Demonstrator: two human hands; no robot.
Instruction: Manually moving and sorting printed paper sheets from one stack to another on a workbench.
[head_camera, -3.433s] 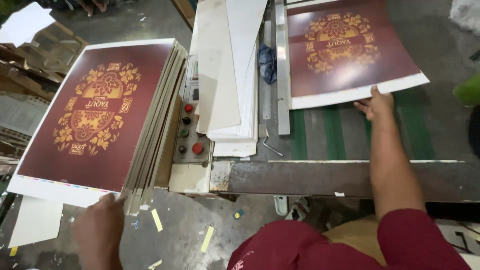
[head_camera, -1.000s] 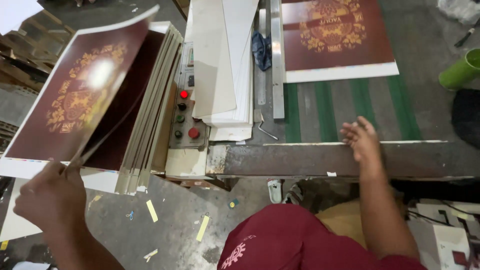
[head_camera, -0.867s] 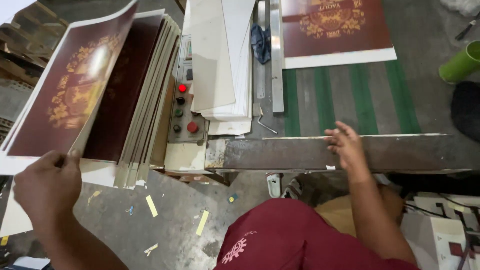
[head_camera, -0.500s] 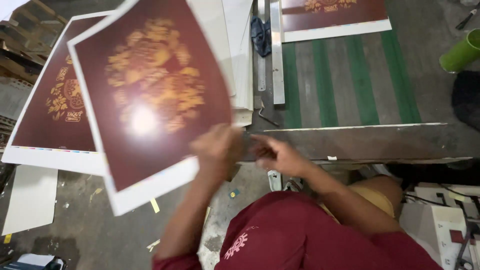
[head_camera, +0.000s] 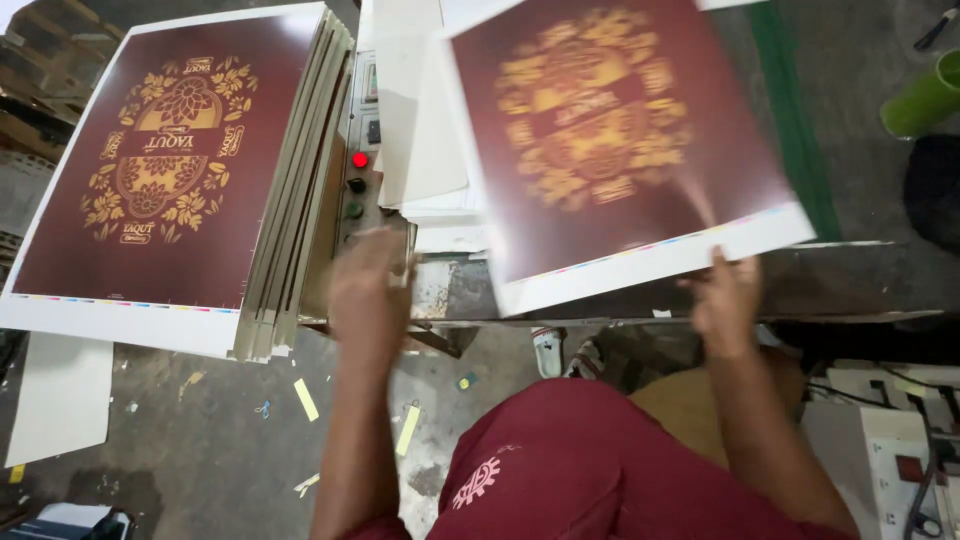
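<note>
Right hand (head_camera: 725, 300) pinching the near white edge of a dark red printed sheet (head_camera: 610, 140), held up over the machine table (head_camera: 800, 285). Left hand (head_camera: 368, 290) blurred, near the sheet's near left corner; cannot tell if gripping. Stack of same sheets (head_camera: 150, 170) off to the left.

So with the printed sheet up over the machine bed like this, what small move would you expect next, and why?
Probably lowering the sheet flat onto the machine bed. Only the right hand grips it, at the white bottom edge, and it hangs blurred above the bed. The left hand is off it, open, between the stack of sheets and the held one, so it may steady the near edge first.
</note>
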